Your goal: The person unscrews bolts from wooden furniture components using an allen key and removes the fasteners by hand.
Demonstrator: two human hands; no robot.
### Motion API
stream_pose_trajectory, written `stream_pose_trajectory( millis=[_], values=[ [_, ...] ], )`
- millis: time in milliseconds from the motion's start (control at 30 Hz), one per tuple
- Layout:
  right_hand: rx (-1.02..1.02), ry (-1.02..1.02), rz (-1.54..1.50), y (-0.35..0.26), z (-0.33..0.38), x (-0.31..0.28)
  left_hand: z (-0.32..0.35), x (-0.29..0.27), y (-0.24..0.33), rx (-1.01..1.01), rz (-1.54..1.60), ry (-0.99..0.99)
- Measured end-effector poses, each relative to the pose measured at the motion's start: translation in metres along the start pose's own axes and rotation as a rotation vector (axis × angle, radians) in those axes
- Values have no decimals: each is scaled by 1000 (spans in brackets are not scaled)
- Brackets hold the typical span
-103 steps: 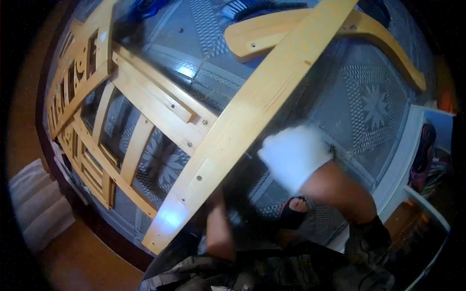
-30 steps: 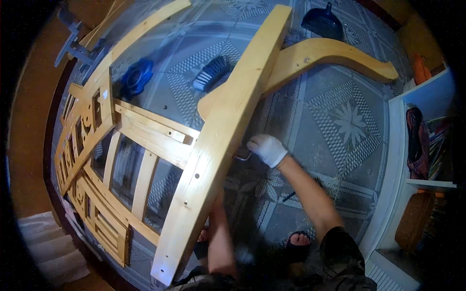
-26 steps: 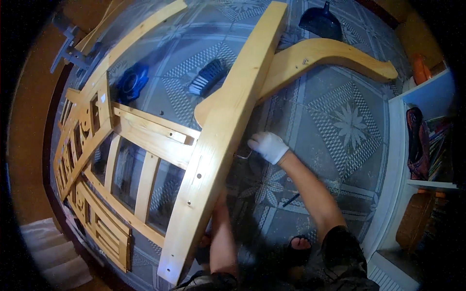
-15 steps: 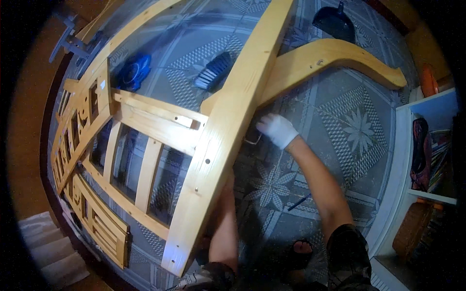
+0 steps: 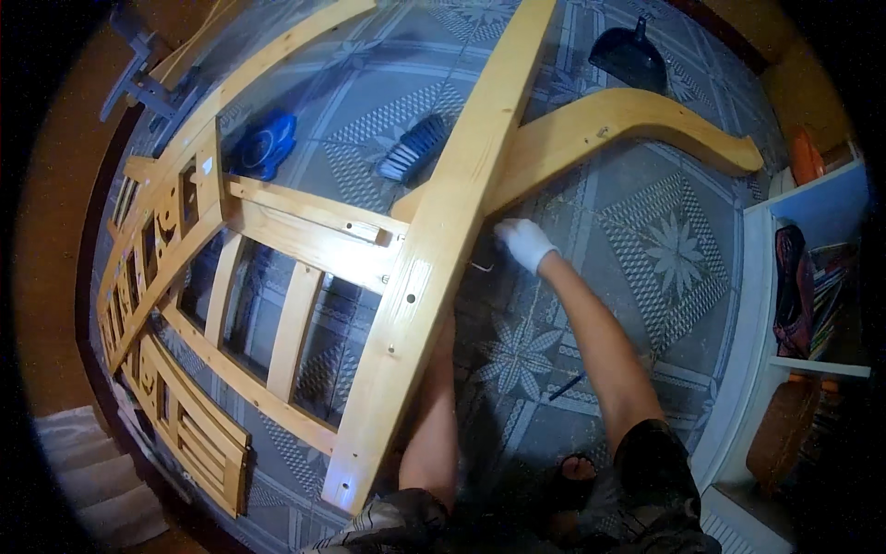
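A long pale wooden beam (image 5: 426, 268) with bolt holes slants across the middle, joined to a slatted wooden frame on its left. My right hand (image 5: 528, 246), in a white glove, is beside the beam's right face. Its fingers are curled, partly in shadow, at a thin bent metal rod that looks like a hex key (image 5: 481, 268). My left forearm (image 5: 432, 425) reaches up behind the beam, which hides my left hand. Beyond my right hand a curved wooden piece (image 5: 637, 113) runs out to the right from the beam.
On the patterned tiled floor lie a blue brush (image 5: 413, 150), a blue flower-shaped dish (image 5: 264, 146) and a dark dustpan (image 5: 631, 61). A slim dark stick (image 5: 566, 386) lies near my right forearm. White shelves (image 5: 752, 342) stand at right, a folded cloth (image 5: 97, 475) lower left.
My right hand has turned slightly and shifted a little at the beam's side; less of the bent rod shows. The whole view has shifted slightly.
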State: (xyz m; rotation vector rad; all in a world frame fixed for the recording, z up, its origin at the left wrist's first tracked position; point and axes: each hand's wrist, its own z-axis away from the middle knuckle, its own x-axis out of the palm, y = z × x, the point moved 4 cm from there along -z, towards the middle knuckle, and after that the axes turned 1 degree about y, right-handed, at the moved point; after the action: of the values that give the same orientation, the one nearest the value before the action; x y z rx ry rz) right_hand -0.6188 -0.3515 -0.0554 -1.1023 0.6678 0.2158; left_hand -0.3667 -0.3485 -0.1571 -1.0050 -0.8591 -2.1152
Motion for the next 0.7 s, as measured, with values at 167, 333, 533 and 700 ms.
stream_pose_trajectory(
  millis=[167, 333, 533, 700],
  values=[
    [354, 445, -502, 22, 3, 26, -6, 6, -2, -10, 14, -20],
    [932, 414, -1598, 22, 2, 48, -14, 14, -7, -19, 43, -36],
    [805, 548, -1669, -41, 13, 25, -18, 17, -12, -39, 46, -50],
    [76, 775, -1113, -108, 25, -25, -15, 12, -16, -45, 42, -38]
  ],
)
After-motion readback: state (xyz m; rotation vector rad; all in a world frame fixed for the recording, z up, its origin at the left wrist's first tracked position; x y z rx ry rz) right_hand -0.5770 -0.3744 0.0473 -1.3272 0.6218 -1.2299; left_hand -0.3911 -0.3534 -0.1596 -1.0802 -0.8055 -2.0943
